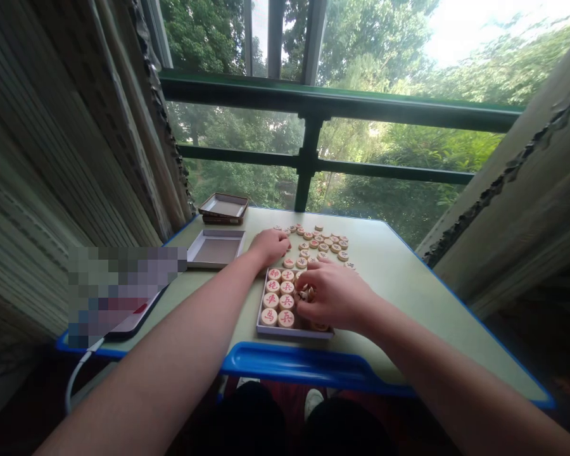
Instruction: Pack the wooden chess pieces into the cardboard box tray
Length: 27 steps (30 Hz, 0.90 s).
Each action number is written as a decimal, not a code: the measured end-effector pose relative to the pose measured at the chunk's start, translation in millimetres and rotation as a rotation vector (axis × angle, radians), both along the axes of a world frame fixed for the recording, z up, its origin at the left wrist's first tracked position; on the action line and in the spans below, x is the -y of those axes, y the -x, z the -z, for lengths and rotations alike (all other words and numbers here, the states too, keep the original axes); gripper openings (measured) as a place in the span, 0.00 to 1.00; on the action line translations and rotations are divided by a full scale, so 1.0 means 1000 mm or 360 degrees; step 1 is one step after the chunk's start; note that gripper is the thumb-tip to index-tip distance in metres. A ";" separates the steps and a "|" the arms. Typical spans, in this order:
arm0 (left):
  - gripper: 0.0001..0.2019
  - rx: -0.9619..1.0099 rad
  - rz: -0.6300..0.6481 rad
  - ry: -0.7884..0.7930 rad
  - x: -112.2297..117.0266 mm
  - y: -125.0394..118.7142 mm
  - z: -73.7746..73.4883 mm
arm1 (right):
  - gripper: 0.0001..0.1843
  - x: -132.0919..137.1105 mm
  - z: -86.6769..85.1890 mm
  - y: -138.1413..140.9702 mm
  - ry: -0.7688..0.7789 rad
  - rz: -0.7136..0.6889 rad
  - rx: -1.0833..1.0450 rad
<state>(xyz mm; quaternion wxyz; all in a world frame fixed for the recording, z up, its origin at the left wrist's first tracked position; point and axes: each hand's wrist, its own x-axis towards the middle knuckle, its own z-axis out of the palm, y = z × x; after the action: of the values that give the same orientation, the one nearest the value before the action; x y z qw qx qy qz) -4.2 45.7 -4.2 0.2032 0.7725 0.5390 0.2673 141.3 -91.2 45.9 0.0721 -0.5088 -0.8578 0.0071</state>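
Observation:
A shallow open box (261,330) stands near the table's front edge. Round wooden xiangqi pieces (286,301) with red characters fill its left side in rows. My right hand (339,291) reaches over the box's right half, its thumb and fingers curled around a tilted xiangqi piece (311,293). The hand hides much of that half. Beyond the box, several loose xiangqi pieces (323,247) lie scattered on the table. At their left edge is my left hand (268,246), fingers bent and closed together; what they hold, if anything, is hidden.
An empty tray-like box part (216,264) lies left of my left hand, with a stack of brown-edged boxes (222,219) behind it. A device with a white cable (80,364) rests at the table's left. A blue trough (297,366) lines the front edge of the pale table (408,304).

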 end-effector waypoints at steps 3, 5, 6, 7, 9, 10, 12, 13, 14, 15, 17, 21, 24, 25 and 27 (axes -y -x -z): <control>0.14 -0.0020 -0.0002 0.0006 0.001 0.000 -0.002 | 0.09 -0.001 0.001 0.001 0.0027 0.0028 0.0032; 0.14 -0.0033 -0.0004 0.0014 0.002 0.000 -0.003 | 0.09 -0.002 0.002 0.003 0.0038 0.0055 0.0039; 0.14 -0.0041 -0.0007 0.0015 0.002 0.000 -0.003 | 0.09 -0.002 0.002 0.003 0.0040 0.0066 0.0038; 0.14 -0.0049 -0.0009 0.0014 0.002 0.000 -0.003 | 0.09 -0.002 0.002 0.004 0.0041 0.0077 0.0039; 0.14 -0.0057 -0.0006 0.0005 0.001 0.001 -0.003 | 0.09 -0.003 0.001 0.005 0.0049 0.0096 0.0046; 0.14 -0.0055 -0.0002 0.0006 0.000 0.001 -0.002 | 0.09 -0.003 0.001 0.005 0.0052 0.0103 0.0053; 0.14 -0.0030 0.0009 0.0012 -0.001 0.001 -0.001 | 0.10 -0.003 0.000 0.005 0.0063 0.0110 0.0064; 0.13 -0.0013 0.0016 0.0021 -0.001 0.002 0.000 | 0.10 -0.003 -0.001 0.005 0.0072 0.0108 0.0065; 0.13 0.0005 0.0018 0.0029 -0.001 0.002 0.001 | 0.10 -0.003 -0.001 0.004 0.0078 0.0099 0.0063; 0.13 0.0018 0.0018 0.0037 -0.002 0.002 0.001 | 0.10 -0.003 -0.002 0.003 0.0084 0.0085 0.0059; 0.13 0.0027 0.0019 0.0046 -0.001 0.002 0.002 | 0.09 -0.003 -0.002 0.002 0.0087 0.0051 0.0061; 0.13 0.0022 0.0017 0.0052 0.000 0.001 0.001 | 0.09 -0.005 -0.001 0.000 0.0076 0.0021 0.0096; 0.12 0.0021 0.0024 0.0048 -0.001 0.001 0.001 | 0.10 -0.006 -0.001 -0.001 0.0070 0.0032 0.0110; 0.12 0.0019 0.0030 0.0047 -0.001 0.001 0.001 | 0.11 -0.006 -0.001 -0.001 0.0065 0.0031 0.0109; 0.12 0.0017 0.0034 0.0041 -0.001 0.001 0.002 | 0.11 -0.006 -0.001 -0.002 0.0058 0.0004 0.0100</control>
<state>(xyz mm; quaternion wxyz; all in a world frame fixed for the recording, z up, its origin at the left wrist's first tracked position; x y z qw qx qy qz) -5.6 46.6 -5.7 0.2189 0.7741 0.5329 0.2624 143.6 -85.5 47.3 0.0358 -0.5111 -0.8587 0.0065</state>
